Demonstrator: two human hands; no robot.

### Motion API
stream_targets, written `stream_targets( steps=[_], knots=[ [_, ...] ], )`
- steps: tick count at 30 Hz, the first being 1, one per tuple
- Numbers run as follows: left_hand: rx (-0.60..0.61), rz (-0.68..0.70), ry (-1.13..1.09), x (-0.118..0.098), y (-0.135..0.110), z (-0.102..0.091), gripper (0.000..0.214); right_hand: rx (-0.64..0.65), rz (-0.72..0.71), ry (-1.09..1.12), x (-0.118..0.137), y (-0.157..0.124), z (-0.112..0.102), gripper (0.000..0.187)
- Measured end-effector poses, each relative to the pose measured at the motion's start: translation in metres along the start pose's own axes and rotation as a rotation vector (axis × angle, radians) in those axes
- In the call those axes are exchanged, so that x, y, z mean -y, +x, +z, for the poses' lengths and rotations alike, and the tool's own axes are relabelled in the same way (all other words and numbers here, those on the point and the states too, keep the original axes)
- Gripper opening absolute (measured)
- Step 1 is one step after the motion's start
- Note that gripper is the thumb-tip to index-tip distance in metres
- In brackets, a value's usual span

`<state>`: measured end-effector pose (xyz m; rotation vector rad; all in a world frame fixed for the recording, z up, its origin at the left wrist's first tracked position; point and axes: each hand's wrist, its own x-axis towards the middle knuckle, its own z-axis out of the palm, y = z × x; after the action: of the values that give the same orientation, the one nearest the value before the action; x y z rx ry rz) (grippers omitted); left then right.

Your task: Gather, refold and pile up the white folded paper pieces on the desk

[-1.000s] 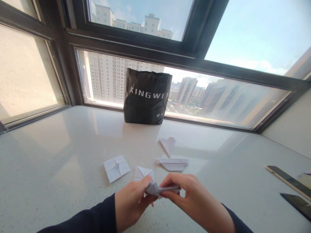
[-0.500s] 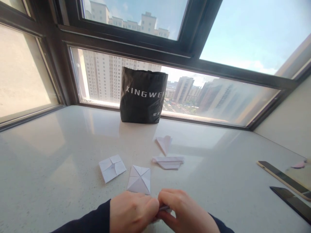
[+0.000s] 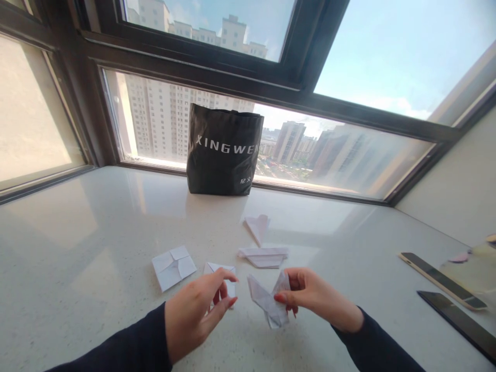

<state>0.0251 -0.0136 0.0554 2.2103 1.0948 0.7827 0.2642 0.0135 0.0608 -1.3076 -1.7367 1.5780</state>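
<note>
My right hand (image 3: 306, 294) pinches a folded white paper piece (image 3: 267, 299) with two upright points, somewhat like a V, between thumb and fingers. Just left of it, my left hand (image 3: 209, 305) is open, thumb and fingers apart with nothing between them. It partly covers a square of folded paper (image 3: 219, 268) lying on the white surface (image 3: 96, 268). Farther left lies another folded paper square (image 3: 174, 266) with flaps meeting at its centre. Beyond my right hand is a boat-like paper fold (image 3: 263, 257), and behind that a heart-shaped paper fold (image 3: 258, 227).
A black bag (image 3: 225, 155) with white lettering stands at the back against the window (image 3: 349, 160). At the right lie a phone with a gold edge (image 3: 442, 279) and a dark flat device (image 3: 457, 320). A partly visible pale object (image 3: 473, 263) sits at the right edge.
My hands, earlier together around the paper near the front, have come apart. The right has lifted the folded paper into view; the left has let go and opened. The view has shifted slightly.
</note>
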Motion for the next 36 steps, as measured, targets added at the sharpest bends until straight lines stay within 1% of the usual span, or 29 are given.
stream_targets(
  steps=[3,5,8,12,15,17,20,22,24,26,30,33,36],
  knots=[
    [0.009,-0.012,0.128,0.01,0.004,-0.002,0.017,-0.073,0.053,-0.065,-0.009,0.004,-0.023,0.029],
    [0.046,-0.003,0.196,0.016,0.005,0.0,0.016,-0.106,0.076,-0.103,-0.015,0.009,-0.028,0.028],
    [0.055,-0.02,0.27,0.025,0.008,-0.003,0.017,-0.156,0.082,-0.134,-0.021,0.015,-0.026,0.026],
    [-0.035,-0.07,0.358,0.036,0.016,-0.02,0.02,-0.168,0.059,-0.134,-0.025,0.017,-0.021,0.026],
    [-0.068,-0.059,0.384,0.044,0.022,-0.031,0.02,-0.173,0.034,-0.186,-0.029,0.018,-0.021,0.025],
    [-0.054,-0.057,0.39,0.047,0.023,-0.033,0.02,-0.22,0.02,-0.322,-0.031,0.018,-0.022,0.022],
    [-0.011,-0.075,0.405,0.05,0.024,-0.033,0.019,-0.354,-0.007,-0.606,-0.032,0.017,-0.023,0.017],
    [0.001,-0.084,0.414,0.051,0.023,-0.033,0.018,-0.426,-0.007,-0.709,-0.031,0.016,-0.023,0.017],
    [-0.002,-0.087,0.421,0.051,0.023,-0.034,0.018,-0.462,0.013,-0.706,-0.03,0.015,-0.022,0.017],
    [-0.01,-0.088,0.427,0.051,0.023,-0.036,0.018,-0.487,0.028,-0.646,-0.031,0.014,-0.021,0.023],
    [-0.019,-0.086,0.438,0.052,0.024,-0.039,0.019,-0.531,-0.014,-0.519,-0.039,0.015,-0.021,0.034],
    [-0.029,-0.098,0.462,0.056,0.026,-0.043,0.02,-0.511,-0.045,-0.459,-0.044,0.015,-0.026,0.036],
    [-0.018,-0.148,0.536,0.063,0.027,-0.053,0.026,-0.49,-0.081,-0.441,-0.041,0.012,-0.033,0.032]
  ],
)
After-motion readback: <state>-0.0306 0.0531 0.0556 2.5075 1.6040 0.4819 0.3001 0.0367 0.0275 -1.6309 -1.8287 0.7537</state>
